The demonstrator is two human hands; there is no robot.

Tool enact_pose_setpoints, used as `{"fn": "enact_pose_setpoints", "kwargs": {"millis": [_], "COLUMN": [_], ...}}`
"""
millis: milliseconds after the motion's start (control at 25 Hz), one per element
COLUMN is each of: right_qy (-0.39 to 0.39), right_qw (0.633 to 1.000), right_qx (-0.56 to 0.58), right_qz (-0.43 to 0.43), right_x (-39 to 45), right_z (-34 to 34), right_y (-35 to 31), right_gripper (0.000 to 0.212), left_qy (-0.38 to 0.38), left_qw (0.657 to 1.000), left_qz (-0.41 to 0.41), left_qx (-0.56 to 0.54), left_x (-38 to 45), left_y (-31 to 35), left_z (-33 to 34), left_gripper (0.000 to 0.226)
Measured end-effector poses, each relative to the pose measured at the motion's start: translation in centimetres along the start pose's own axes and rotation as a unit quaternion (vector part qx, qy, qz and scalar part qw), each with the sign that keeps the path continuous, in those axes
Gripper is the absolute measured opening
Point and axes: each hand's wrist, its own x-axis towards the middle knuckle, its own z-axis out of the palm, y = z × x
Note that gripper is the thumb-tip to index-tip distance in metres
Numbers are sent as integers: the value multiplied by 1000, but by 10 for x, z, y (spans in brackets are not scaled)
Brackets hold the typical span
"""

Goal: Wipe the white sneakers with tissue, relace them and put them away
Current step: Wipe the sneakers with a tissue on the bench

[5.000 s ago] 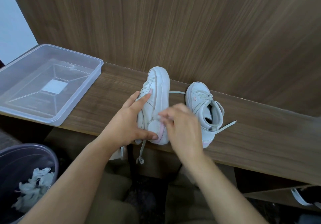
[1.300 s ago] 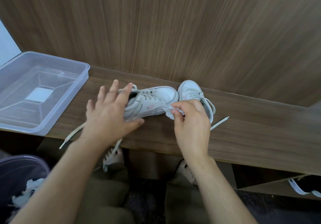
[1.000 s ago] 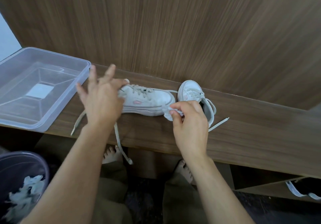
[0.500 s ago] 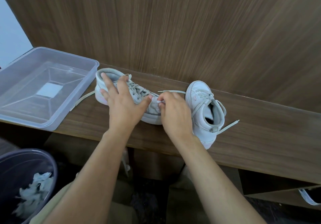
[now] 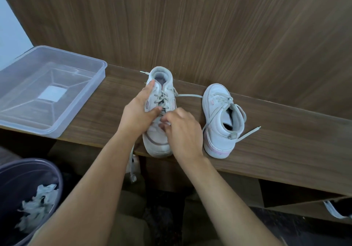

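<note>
While the left hand (image 5: 138, 115) lies flat along the left side of the near sneaker (image 5: 159, 112), its fingers are straight, the forefinger reaching up to the collar and the thumb laid across the laces; it presses the shoe and curls round nothing. The right hand (image 5: 182, 131) sits over the toe end of the same shoe with its fingers bent inward, pinching a small bit of white tissue (image 5: 167, 124) against the top of the toe. This sneaker stands upright on the wooden shelf (image 5: 285, 146), toe at the front edge and heel toward the wall. One lace (image 5: 131, 161) hangs off the shelf edge below the left wrist.

The second sneaker (image 5: 222, 119) stands just to the right, apart from the first, toe toward the wall, its laces loose. A clear plastic box (image 5: 49, 91) sits at the left end of the shelf. Lower left, a dark bin (image 5: 28, 171) holds crumpled tissues (image 5: 38, 203).
</note>
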Motion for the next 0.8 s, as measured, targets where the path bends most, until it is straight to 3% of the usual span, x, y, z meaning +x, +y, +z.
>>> {"fn": "enact_pose_setpoints", "kwargs": {"millis": [80, 200, 240, 360, 520, 680, 800], "right_qy": [-9, -115, -116, -47, 18, -43, 35], "right_qw": [999, 991, 990, 997, 994, 994, 995], "right_qx": [20, 52, 56, 48, 77, 99, 91], "right_qz": [24, -34, -53, -37, 76, 29, 31], "right_x": [3, -17, -26, -26, -6, -38, -37], "right_z": [-2, -15, -17, -10, 1, -5, 4], "right_y": [-4, -9, -8, 2, 14, -4, 3], "right_gripper": [10, 9, 8, 5, 3, 4, 2], "left_qy": [0, -7, -8, -8, -8, -29, -47], "left_qw": [1000, 1000, 1000, 1000, 1000, 1000, 999], "left_qz": [-3, -23, -24, -21, -9, -1, 2], "left_qx": [-6, -9, -8, -10, 0, 10, 4], "left_x": [1, 3, 4, 3, 1, 3, 4], "left_y": [0, -2, -2, 0, 1, 2, 2], "left_z": [-2, -6, -5, -4, -5, -2, 0], "left_gripper": [70, 69, 68, 67, 66, 65, 64]}}
